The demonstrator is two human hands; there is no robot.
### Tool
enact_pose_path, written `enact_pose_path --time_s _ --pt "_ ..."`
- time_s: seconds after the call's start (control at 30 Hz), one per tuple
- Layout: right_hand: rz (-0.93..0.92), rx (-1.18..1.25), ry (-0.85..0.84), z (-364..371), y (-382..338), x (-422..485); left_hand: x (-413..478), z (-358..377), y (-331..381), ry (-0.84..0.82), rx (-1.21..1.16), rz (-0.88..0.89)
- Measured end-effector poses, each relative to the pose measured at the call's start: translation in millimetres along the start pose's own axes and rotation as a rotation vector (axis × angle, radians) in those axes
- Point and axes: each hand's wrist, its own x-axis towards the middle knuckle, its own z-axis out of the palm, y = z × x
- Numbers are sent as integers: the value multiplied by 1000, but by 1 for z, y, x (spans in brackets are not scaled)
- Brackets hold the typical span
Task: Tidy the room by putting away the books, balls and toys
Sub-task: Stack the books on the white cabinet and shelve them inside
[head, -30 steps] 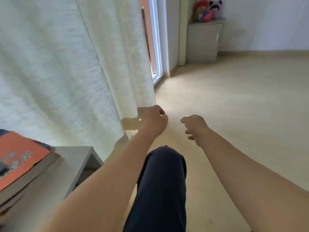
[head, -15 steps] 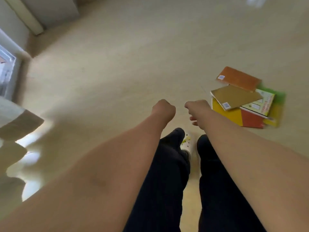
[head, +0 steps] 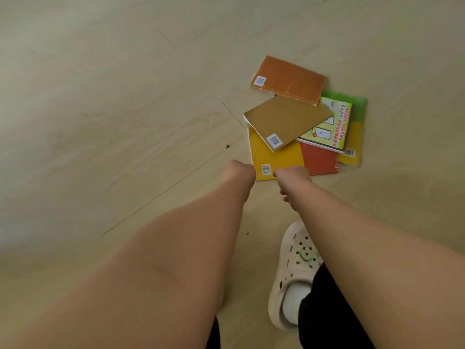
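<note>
Tilting further down than half a second ago, bringing the pile of books (head: 317, 159) from the right side toward the middle and closer to both hands. Showing the books lying flat and overlapping on the pale wooden floor (head: 113, 102), just beyond the hands. Showing an orange book (head: 289, 80) farthest away and a brown book (head: 286, 119) nearer, meeting its near edge and resting on a yellow and red book (head: 276, 157) and on a green-bordered book with red lettering (head: 327, 132). Showing a green and yellow book (head: 358, 127) underneath, at the right. Hovering the left hand (head: 240, 172) by the near left corner of the yellow and red book, with fingers folded out of sight, so not telling whether clenched. Holding the right hand (head: 292, 178) over that book's near edge, with fingers (head: 284, 195) loosely curled underneath, gripping nothing. Showing a cream clog (head: 294, 268) and a dark trouser leg (head: 332, 311) at the near right.
</note>
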Motion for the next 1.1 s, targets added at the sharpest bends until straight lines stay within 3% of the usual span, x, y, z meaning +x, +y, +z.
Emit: enact_pose_path --time_s 0.1,0.27,0.43,0.7,0.9,1.1 --pt "-13 -85 51 -23 8 48 27 35 15 -37 107 109" --pt "-54 -224 136 -48 22 113 79 68 46 -92 676 452" --pt "-93 -434 155 -56 24 157 125 85 61 -128 1066 613" --pt "-273 -674 259 -53 9 215 168 125 61 5 1039 733" --pt "-313 -898 167 -54 0 243 201 128 68 27 1341 827" --pt "-393 -1015 188 -71 2 255 195 147 97 17 1384 839"
